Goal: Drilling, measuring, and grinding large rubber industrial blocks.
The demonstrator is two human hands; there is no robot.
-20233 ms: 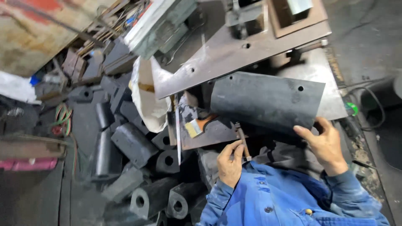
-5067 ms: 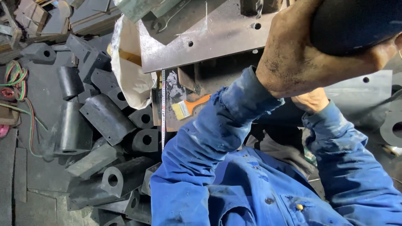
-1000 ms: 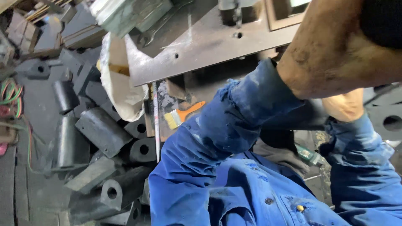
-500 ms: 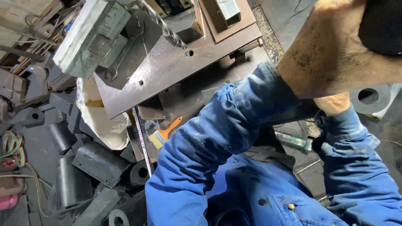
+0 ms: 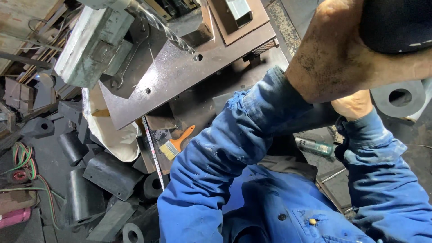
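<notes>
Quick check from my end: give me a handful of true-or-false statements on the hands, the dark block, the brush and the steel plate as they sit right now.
1. The left hand is raised close to the camera against a dark block. True.
2. The paintbrush has a blue handle. False: the handle is orange.
3. A drill bit points toward a hole in the steel plate. True.
4. The right hand is fully visible and empty. False: it is mostly hidden behind the left forearm.
5. Both sleeves are red. False: they are blue.
</notes>
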